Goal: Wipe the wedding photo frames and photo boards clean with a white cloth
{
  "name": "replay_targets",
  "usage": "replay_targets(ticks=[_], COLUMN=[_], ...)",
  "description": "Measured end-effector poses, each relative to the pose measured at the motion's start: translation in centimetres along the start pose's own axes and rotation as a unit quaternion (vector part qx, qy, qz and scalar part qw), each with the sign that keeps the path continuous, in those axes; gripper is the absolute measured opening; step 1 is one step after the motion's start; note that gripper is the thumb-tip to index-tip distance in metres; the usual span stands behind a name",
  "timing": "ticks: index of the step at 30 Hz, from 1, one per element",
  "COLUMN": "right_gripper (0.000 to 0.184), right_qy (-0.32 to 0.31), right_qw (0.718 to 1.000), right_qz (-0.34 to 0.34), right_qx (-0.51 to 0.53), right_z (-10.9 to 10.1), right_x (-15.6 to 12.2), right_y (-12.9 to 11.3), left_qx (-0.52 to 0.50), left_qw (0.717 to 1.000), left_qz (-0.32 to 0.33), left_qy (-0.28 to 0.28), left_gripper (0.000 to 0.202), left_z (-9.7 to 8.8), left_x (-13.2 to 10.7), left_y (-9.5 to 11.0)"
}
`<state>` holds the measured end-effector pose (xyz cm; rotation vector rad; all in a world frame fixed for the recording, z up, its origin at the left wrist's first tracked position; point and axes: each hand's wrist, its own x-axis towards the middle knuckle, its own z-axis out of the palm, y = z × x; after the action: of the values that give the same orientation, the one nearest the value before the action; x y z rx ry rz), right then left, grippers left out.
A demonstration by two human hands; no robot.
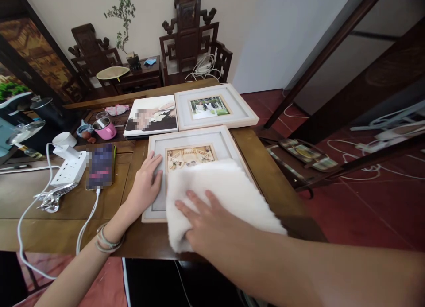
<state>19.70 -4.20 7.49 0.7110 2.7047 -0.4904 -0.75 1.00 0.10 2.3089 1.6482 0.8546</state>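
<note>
The white cloth (232, 187) lies under your right hand (206, 218), over the near right part of the picture frame (190, 137); your left hand (146, 183) rests on the frame's left side. Your hands are apart, palms down, the right splayed. The frame lies flat on the tabletop (280, 178), left edge pointing away from you; cloth obscures its long axis.

Left lane: bare bench (124, 165) lets me pass between the near frame (191, 155) and the phone (101, 165), whose charging cable (89, 216) trails to the bench's edge.
Far side: the photo panel (154, 114) and far frame (214, 106) block me low down.
Frame's near part: under my right grip (202, 214) and white cloth (229, 187).
Right lane: bench open to its edge; beyond, a wooden post (323, 61).
</note>
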Motion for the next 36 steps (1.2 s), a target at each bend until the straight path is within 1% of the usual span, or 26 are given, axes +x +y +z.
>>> replay_targets(ticks=[4,7,9,11,13,14,16,18,19,20,22,23,24,26,27,28,29,30,32,34,36], right_gripper=[0.020,0.022,0.028,0.038,0.048,0.050,0.048,0.047,0.047,0.047,0.043,0.037,0.029,0.012,0.009,0.010,0.014,0.019,0.030,0.039,0.047], right_qy=[-0.022,-0.001,-0.003,-0.021,-0.022,-0.015,0.021,0.052,0.053,0.039,-0.006,-0.024,-0.029,0.000,0.027,0.056,0.087,0.127,0.161,0.165,0.163], right_qw=[0.997,0.996,0.996,0.996,0.999,1.000,0.999,0.996,0.996,0.997,0.999,1.000,1.000,0.998,0.997,0.994,0.993,0.987,0.980,0.976,0.971], right_qz=[0.078,0.087,0.094,0.083,0.038,0.011,-0.036,-0.059,-0.063,-0.060,-0.035,-0.016,0.008,0.055,0.076,0.089,0.075,0.093,0.118,0.134,0.146], right_qx=[0.014,-0.002,-0.005,-0.003,-0.005,-0.010,-0.023,-0.030,-0.028,-0.022,-0.005,0.000,0.002,0.004,0.006,0.007,0.008,0.005,-0.003,-0.037,-0.096], right_z=[1.8,2.4,2.0,1.2,0.4,0.1,-0.3,-0.6,-0.7,-0.7,-0.6,-0.4,0.1,1.3,2.0,2.7,3.4,3.8,4.2,3.7,2.4], right_x=[-2.4,-3.7,-3.6,-2.9,-1.8,-1.2,-0.3,0.3,0.4,0.4,-0.1,-0.6,-1.4,-3.7,-5.1,-6.6,-7.9,-9.1,-10.4,-10.1,-8.8], right_y=[3.4,4.8,4.5,3.4,2.0,1.3,0.4,0.0,0.0,0.2,0.9,1.4,2.0,3.5,4.3,5.1,5.9,6.7,8.0,9.1,10.0], left_qx=[0.013,0.019,0.018,0.016,0.023,0.027,0.031,0.027,0.024,0.024,0.030,0.033,0.036,0.040,0.040,0.040,0.040,0.041,0.045,0.049,0.047], left_qw=[1.000,0.999,0.999,0.999,0.999,0.999,0.999,0.999,0.998,0.998,0.998,0.998,0.998,0.998,0.998,0.998,0.997,0.997,0.996,0.996,0.996], left_qz=[0.004,0.004,0.004,0.005,0.008,0.011,0.018,0.025,0.027,0.027,0.025,0.024,0.023,0.024,0.025,0.028,0.030,0.033,0.038,0.043,0.045], left_qy=[-0.021,-0.038,-0.041,-0.035,-0.028,-0.026,-0.029,-0.037,-0.041,-0.043,-0.046,-0.045,-0.045,-0.046,-0.047,-0.049,-0.052,-0.055,-0.060,-0.059,-0.054], left_gripper=[0.043,0.045,0.046,0.045,0.044,0.044,0.045,0.046,0.046,0.046,0.044,0.043,0.043,0.043,0.043,0.043,0.043,0.043,0.043,0.043,0.043], left_z=[0.2,0.2,0.3,0.5,0.7,0.7,0.7,0.6,0.5,0.4,0.2,0.2,0.1,0.1,0.1,0.1,0.1,0.1,0.1,0.3,0.4], left_x=[0.0,-0.1,-0.2,-0.2,-0.3,-0.3,-0.3,-0.3,-0.2,-0.2,-0.1,-0.1,-0.1,0.0,0.0,0.1,0.1,0.1,0.1,0.1,0.0], left_y=[0.1,0.3,0.4,0.3,0.0,-0.1,-0.4,-0.5,-0.5,-0.5,-0.3,-0.2,-0.1,0.0,0.1,0.1,0.1,0.1,0.0,-0.1,-0.3])
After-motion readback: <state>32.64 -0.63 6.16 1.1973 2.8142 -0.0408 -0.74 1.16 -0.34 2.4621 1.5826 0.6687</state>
